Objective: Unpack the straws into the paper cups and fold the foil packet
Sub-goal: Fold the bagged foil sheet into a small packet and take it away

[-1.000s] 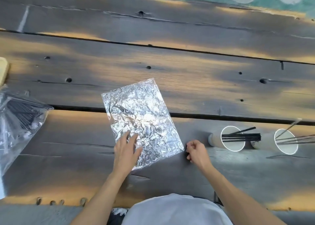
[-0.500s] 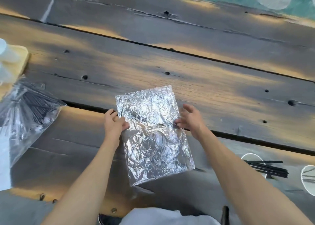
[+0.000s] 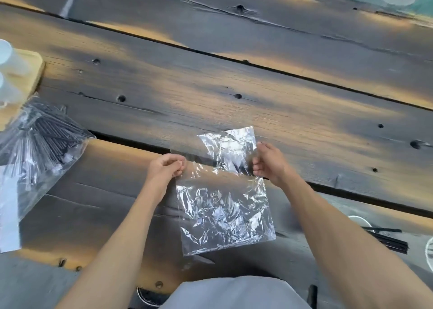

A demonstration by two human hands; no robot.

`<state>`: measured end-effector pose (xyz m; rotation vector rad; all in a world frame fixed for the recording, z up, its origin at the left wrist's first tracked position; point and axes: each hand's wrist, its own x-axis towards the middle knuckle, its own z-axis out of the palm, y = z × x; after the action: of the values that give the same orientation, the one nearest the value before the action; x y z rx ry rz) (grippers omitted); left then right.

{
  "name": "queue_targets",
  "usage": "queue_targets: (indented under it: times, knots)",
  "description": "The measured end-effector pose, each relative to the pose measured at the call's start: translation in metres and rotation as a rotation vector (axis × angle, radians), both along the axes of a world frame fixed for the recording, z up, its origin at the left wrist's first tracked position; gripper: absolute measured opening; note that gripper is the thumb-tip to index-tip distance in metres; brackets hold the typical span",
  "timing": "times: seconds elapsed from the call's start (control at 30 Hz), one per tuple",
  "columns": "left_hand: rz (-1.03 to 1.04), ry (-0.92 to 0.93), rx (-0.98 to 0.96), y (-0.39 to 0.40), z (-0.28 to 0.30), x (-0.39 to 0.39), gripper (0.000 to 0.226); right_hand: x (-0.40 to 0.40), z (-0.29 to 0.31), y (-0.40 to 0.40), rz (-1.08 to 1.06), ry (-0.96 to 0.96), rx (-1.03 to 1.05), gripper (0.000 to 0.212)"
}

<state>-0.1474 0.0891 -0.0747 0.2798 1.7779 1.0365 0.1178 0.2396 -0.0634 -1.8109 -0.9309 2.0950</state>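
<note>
Wood table (image 3: 234, 111): dark, weathered planks with gaps between them; everything lies on it, and I read it as my flat base for creasing.
Bag of straws (image 3: 39, 149): clear plastic bag at the far left, black straws bunched inside, well apart from my hands. I judge it parked there so the fold has room.
Foil packet (image 3: 225, 212): crinkled and silvery, in the middle near me. Its near half lies flat on the table; its far half is lifted and seems to be tipping toward me, so I take the first fold to be under way, not yet creased.
Board (image 3: 25, 79): pale wooden board at the far left edge with white cups on it, unused at this point as far as I can tell.
Left hand (image 3: 165, 168): curled closed, thumb and fingertips pinching the packet's left edge at the fold line.
Right hand (image 3: 269, 163): fingers bent in, gripping the right edge at about the same height. I judge the matched grips are meant to keep the fold square.
Paper cups (image 3: 359, 220): only two white rims show at the near right edge, partly cut off.
Straws (image 3: 386, 239): thin black ones poke out by those cups, so that part looks at least partly done.
Next: lower the lifted half evenly; thin foil could crease crooked.
</note>
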Motion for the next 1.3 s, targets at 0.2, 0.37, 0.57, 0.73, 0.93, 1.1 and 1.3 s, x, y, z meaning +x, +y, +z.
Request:
queue_targets:
  times: [0.2,0.37,0.57,0.73,0.93,1.1,1.3]
  knots:
    - [0.029,-0.007,0.039,-0.019,0.000,0.003,0.019,0.005,0.009,-0.006,0.034,0.047,-0.125,0.052]
    - [0.043,-0.044,0.073,-0.031,0.005,0.002,0.021,0.016,0.006,-0.017,0.002,-0.024,-0.093,0.073]
    - [0.165,-0.233,0.171,-0.045,0.019,0.019,0.024,0.036,0.009,-0.032,-0.019,-0.042,-0.020,0.046]
    - [0.279,-0.210,0.001,-0.054,0.016,0.040,0.035,0.047,0.013,-0.047,-0.055,0.082,-0.020,0.027]
    - [0.091,-0.146,-0.135,-0.070,0.003,0.051,0.033,0.054,0.006,-0.063,-0.045,-0.151,0.070,0.041]
    - [0.121,-0.117,-0.149,-0.073,0.001,0.060,0.028,0.063,0.013,-0.088,-0.006,-0.224,-0.048,0.010]
    - [0.105,-0.102,-0.178,-0.077,0.001,0.066,0.025,0.082,0.014,-0.132,0.133,-0.348,-0.002,0.012]
